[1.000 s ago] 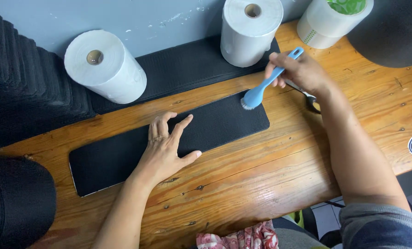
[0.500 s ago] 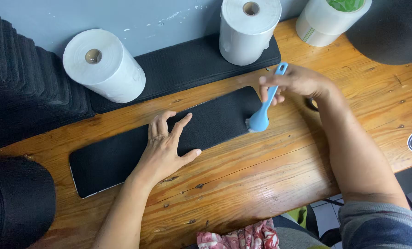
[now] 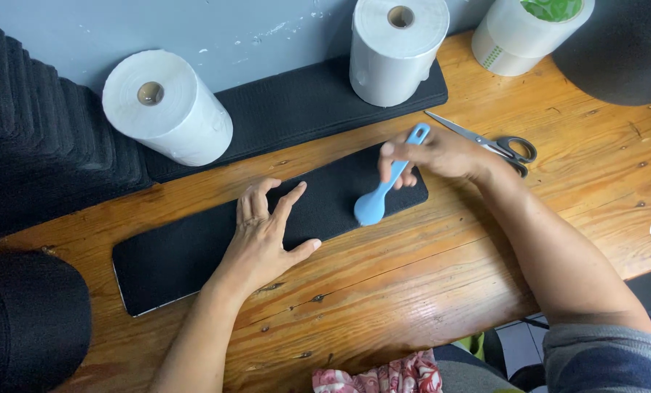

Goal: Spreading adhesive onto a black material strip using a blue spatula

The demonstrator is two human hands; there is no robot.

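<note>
A long black flat pad (image 3: 187, 251) lies across the wooden table (image 3: 413, 291). My left hand (image 3: 267, 236) presses down on its middle with fingers spread. My right hand (image 3: 442, 154) grips a light blue brush (image 3: 384, 191) by its handle, and the brush head rests on the pad's right end.
Grey-handled scissors (image 3: 496, 143) lie just behind my right hand. A white roll (image 3: 167, 108) lies on its side at the back left; another roll (image 3: 397, 47) stands on a second black pad (image 3: 289, 109). A tape roll (image 3: 526, 33) and black stacks (image 3: 34, 145) sit around.
My right hand has brought the blue brush down and leftward over the pad's right end. My left hand has stayed put on the pad.
</note>
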